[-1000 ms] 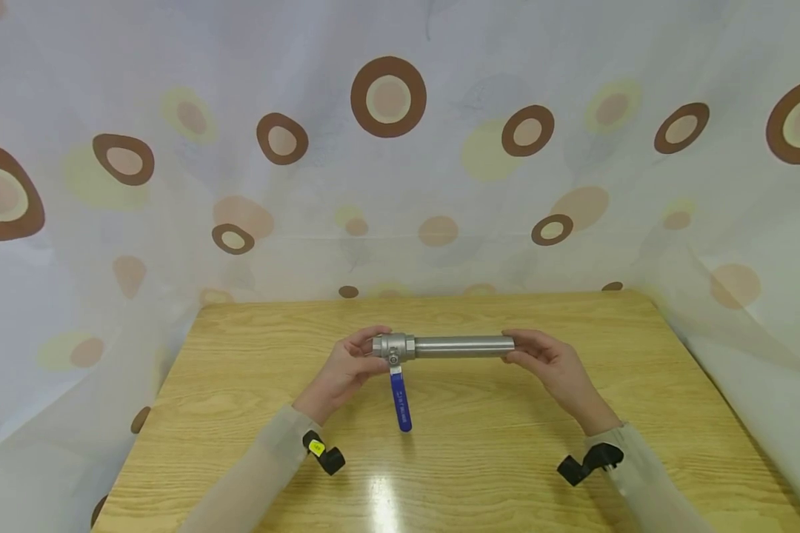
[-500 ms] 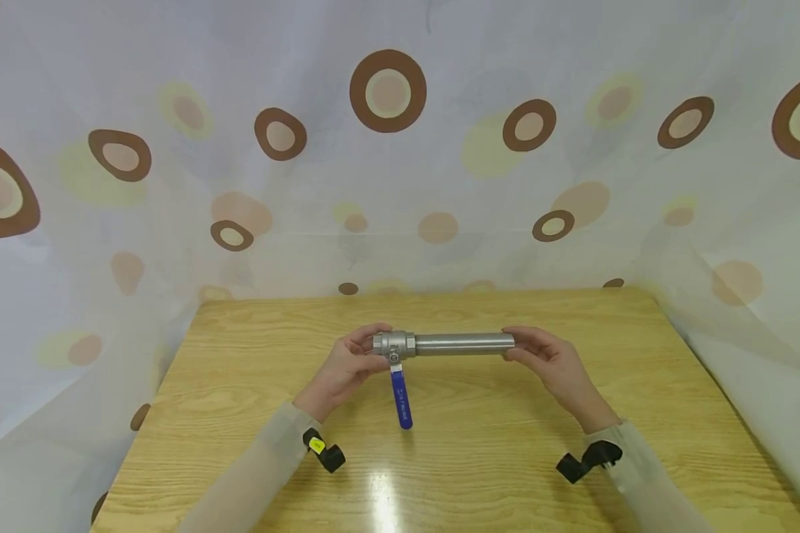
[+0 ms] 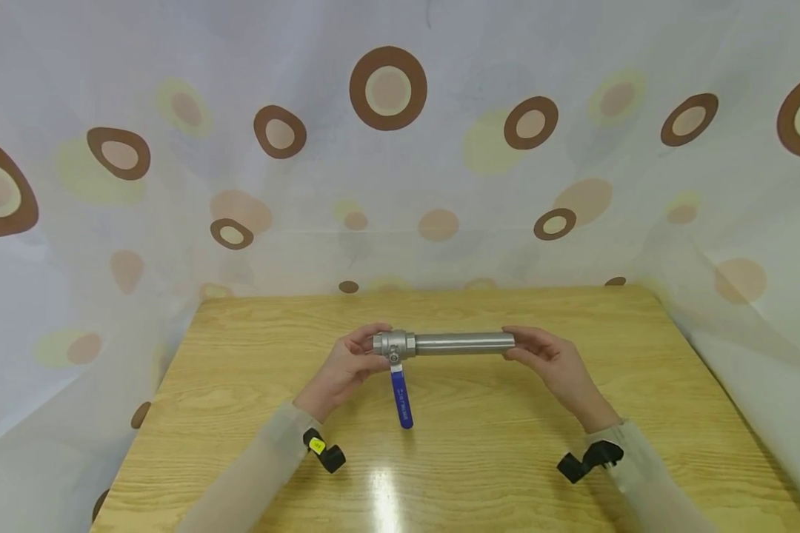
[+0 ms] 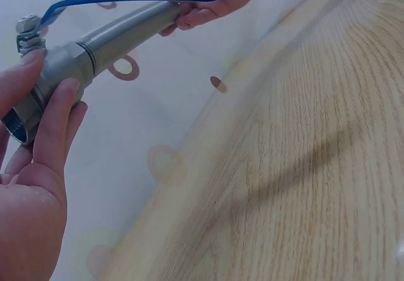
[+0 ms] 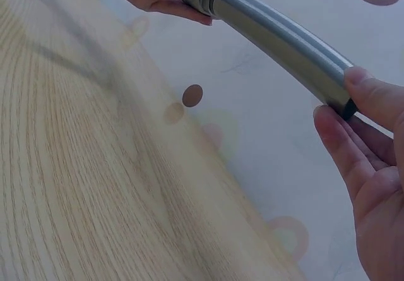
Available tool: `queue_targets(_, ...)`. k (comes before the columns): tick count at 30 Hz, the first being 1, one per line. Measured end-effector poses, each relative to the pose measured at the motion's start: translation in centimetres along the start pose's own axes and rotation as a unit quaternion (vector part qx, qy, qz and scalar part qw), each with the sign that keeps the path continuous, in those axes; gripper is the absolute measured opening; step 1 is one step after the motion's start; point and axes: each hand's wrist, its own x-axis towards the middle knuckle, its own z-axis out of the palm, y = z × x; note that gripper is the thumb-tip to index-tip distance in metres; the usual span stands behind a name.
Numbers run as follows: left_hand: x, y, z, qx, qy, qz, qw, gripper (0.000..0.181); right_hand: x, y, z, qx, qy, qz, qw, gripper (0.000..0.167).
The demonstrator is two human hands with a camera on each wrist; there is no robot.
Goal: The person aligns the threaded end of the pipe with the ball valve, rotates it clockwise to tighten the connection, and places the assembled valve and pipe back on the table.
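A metal ball valve (image 3: 400,345) with a blue lever handle (image 3: 402,400) is joined to a straight metal pipe (image 3: 464,343), held level above the table. My left hand (image 3: 340,374) grips the valve body by its left end, thumb in front and fingers behind. The pipe's free end is pinched between the thumb and fingers of my right hand (image 3: 563,374). In the left wrist view, threads show on the pipe (image 4: 123,36) where it enters the valve (image 4: 60,72). The lever points toward my body in the head view.
Beneath the hands is a wood-grain table (image 3: 480,459), with a faint shadow on it in both wrist views. A pale curtain (image 3: 440,170) with brown and peach circles hangs behind the table and along both sides. Black wrist cameras sit on both sleeves.
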Motion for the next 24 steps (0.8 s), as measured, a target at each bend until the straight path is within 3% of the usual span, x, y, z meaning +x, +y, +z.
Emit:
queue_targets(5, 0.07, -0.04, 0.01, 0.002, 0.001, 0.001, 1.0000, 0.059, 0.00, 0.14, 0.05, 0.021, -0.005, -0.005, 0.9998, 0.044)
queue_targets(11, 0.19, -0.15, -0.19, 0.003, -0.004, -0.001, 1.0000, 0.058, -0.09, 0.15, -0.02, 0.000, 0.010, 0.002, 1.0000, 0.039)
queue_targets(18, 0.14, -0.07, -0.04, -0.001, -0.005, 0.000, 1.0000, 0.057, -0.15, 0.09, -0.01, 0.023, 0.004, -0.005, 0.9997, 0.042)
queue_targets(24, 0.07, -0.11, 0.04, -0.002, -0.005, -0.001, 1.0000, 0.059, -0.25, 0.02, -0.01, 0.013, 0.008, 0.003, 0.9999, 0.039)
